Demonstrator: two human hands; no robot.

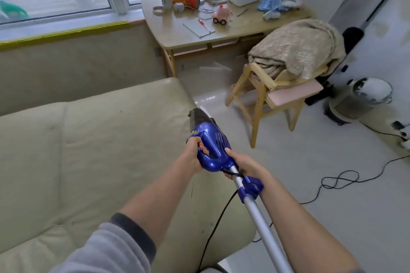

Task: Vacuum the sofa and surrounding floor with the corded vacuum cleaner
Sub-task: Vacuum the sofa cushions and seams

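Note:
The blue corded vacuum cleaner (213, 142) hangs over the right end of the cream sofa (88, 150), its dark front end pointing toward the sofa's far right corner. My left hand (195, 155) grips the blue loop handle, fingers through the opening. My right hand (241, 166) holds the vacuum where the silver tube (264, 228) joins the blue body, fingers curled round the tube. The black power cord (337, 182) leaves the body, runs down past the sofa and loops over the white floor at right.
A wooden chair (261, 99) with a beige blanket stands right of the sofa. Behind it is a cluttered wooden table (221, 33) under the window. A round white appliance (359, 99) and a dark upright device stand by the right wall.

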